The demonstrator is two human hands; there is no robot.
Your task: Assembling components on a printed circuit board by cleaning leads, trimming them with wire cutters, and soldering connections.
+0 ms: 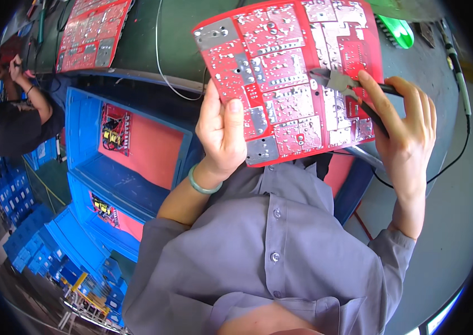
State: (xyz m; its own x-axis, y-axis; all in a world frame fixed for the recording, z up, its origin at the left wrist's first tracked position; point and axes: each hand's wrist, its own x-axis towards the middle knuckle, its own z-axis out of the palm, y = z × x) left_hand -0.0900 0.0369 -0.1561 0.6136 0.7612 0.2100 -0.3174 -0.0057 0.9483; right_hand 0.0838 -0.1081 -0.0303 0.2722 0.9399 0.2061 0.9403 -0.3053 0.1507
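A large red circuit board (pixel 289 100) is tilted up in front of my chest, its soldered side facing me. Its left edge is gripped by my left hand (pixel 224 125), thumb on the face and fingers behind. In my right hand (pixel 407 120) is a pair of side cutters (pixel 340 82) with dark handles, the fingers wrapped round them. The cutters' jaws lie over the right middle of the board, at or just above its solder joints; whether they touch cannot be told.
Another red board (pixel 91 36) lies on the green bench (pixel 183 42) at the far left. A green brush (pixel 395 32) and a soldering iron (pixel 460 72) with a cord are at the right. Blue bins (pixel 85 125) holding boards stand at left. Beyond them works another person (pixel 21 120).
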